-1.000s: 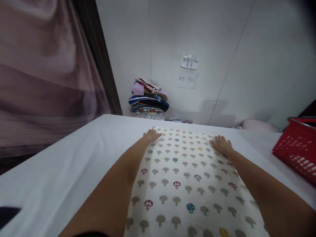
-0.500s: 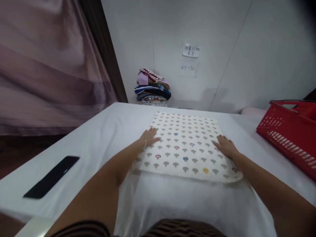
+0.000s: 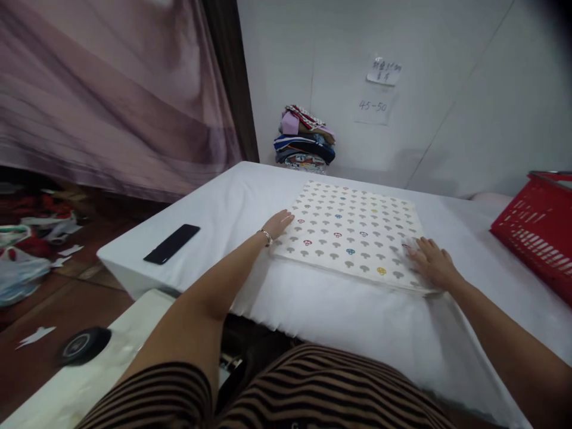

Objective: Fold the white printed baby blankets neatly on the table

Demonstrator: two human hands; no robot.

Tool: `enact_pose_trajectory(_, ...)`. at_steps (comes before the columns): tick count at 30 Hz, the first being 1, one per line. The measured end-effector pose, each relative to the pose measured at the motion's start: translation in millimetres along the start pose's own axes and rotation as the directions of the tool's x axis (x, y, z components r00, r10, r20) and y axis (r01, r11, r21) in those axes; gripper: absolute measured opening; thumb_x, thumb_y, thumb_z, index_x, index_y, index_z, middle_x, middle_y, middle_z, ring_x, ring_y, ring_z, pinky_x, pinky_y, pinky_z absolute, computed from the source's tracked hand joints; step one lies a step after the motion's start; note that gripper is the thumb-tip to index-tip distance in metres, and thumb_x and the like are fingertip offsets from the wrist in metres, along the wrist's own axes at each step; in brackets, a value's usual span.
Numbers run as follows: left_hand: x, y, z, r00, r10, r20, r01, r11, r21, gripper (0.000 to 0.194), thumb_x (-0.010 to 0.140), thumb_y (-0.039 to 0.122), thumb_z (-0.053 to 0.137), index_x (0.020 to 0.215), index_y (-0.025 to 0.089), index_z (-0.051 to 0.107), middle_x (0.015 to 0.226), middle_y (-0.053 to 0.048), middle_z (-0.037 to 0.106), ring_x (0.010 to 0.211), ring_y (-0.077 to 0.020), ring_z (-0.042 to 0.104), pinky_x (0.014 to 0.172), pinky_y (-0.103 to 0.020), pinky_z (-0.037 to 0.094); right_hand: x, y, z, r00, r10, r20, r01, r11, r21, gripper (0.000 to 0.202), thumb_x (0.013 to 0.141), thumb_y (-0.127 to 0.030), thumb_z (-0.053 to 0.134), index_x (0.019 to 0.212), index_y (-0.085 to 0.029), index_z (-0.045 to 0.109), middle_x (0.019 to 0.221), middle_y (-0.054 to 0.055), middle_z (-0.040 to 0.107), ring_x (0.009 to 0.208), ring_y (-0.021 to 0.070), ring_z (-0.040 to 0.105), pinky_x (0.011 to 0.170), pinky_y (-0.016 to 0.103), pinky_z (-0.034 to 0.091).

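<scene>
A white cloth with rows of small grey mushrooms and a few coloured ones (image 3: 344, 229) lies flat on the white-covered table (image 3: 223, 208). At the cloth's left edge rests my left hand (image 3: 277, 225), palm down with fingers stretched out and a bracelet at the wrist. My right hand (image 3: 432, 261) lies on the cloth's right edge near its front corner, fingers spread and slightly blurred. Neither hand grips anything.
A black phone (image 3: 172, 243) lies at the table's left. On the right stands a red basket (image 3: 536, 229). Folded clothes (image 3: 304, 140) are piled beyond the back edge. At lower left, a black round object (image 3: 84, 345) sits by a pale surface.
The view has shifted left and down, showing the floor and striped clothing. My left hand has moved slightly outward to the cloth's edge; my right hand is nearer its front right corner.
</scene>
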State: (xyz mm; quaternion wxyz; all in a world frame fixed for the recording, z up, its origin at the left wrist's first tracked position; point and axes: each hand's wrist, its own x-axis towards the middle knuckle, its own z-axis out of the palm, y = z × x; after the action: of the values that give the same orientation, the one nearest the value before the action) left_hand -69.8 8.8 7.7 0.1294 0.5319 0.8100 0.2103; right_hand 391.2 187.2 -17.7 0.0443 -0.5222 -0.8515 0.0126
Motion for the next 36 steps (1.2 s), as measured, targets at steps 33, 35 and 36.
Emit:
enact_pose_trajectory(33, -114, -3, 10.3, 0.974, -0.192, -0.117, 0.206, 0.97, 0.131, 0.015, 0.079, 0.015, 0.049, 0.093, 0.021, 0.05, 0.095, -0.005, 0.065, 0.089, -0.0199, 0.061, 0.071, -0.029, 0.041, -27, -323, 9, 0.635, -0.772, 0.037, 0.768, 0.635, 0.086, 0.026, 0.095, -0.026, 0.038, 0.113, -0.021, 0.057, 0.106, 0.009, 0.056, 0.096, 0.0202, 0.051, 0.073, 0.028, 0.041)
enact_pose_trajectory(35, -115, -7, 7.5, 0.984, -0.158, -0.087, 0.168, 0.978, 0.125, 0.016, 0.079, 0.015, 0.048, 0.093, 0.022, 0.051, 0.095, -0.004, 0.065, 0.088, -0.0195, 0.061, 0.071, -0.029, 0.041, -26, -321, 9, 0.622, -0.782, 0.037, 0.777, 0.622, 0.1, 0.027, 0.096, -0.028, 0.038, 0.114, -0.022, 0.058, 0.105, 0.008, 0.056, 0.095, 0.0197, 0.051, 0.072, 0.027, 0.04)
enact_pose_trajectory(36, -114, -8, 6.5, 0.987, -0.141, -0.077, 0.15, 0.982, 0.117, 0.016, 0.078, 0.015, 0.048, 0.093, 0.022, 0.052, 0.094, -0.003, 0.065, 0.087, -0.0192, 0.061, 0.071, -0.029, 0.041, -25, -320, 9, 0.617, -0.786, 0.04, 0.779, 0.617, 0.111, 0.027, 0.096, -0.028, 0.038, 0.114, -0.022, 0.058, 0.105, 0.008, 0.056, 0.094, 0.0193, 0.051, 0.072, 0.027, 0.04)
